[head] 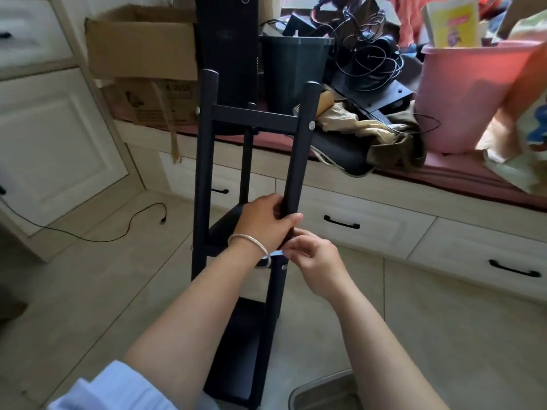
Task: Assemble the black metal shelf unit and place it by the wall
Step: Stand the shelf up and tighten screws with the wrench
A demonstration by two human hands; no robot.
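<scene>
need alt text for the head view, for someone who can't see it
A person's left hand grips a post of a black metal shelf unit standing on a tiled floor, while the right hand pinches a small silvery tool at the post. Behind, a window bench holds cardboard boxes, cables and a pink bucket.

One black shelf unit (251, 184) stands mid-frame, with three upright posts in view and three shelf tiers. Four silver bolt heads show on its posts. Two hands work at it: the left hand (266, 220) and the right hand (310, 258). One silver bangle (251, 247) circles the left wrist. Two cardboard boxes (142, 42) sit stacked at upper left. One pink bucket (461, 96) is at upper right, one dark bin (293, 69) at top centre. Three black drawer handles (340, 221) show along the lower cabinets on the right. One black cable (118, 232) lies on the floor at left.
</scene>
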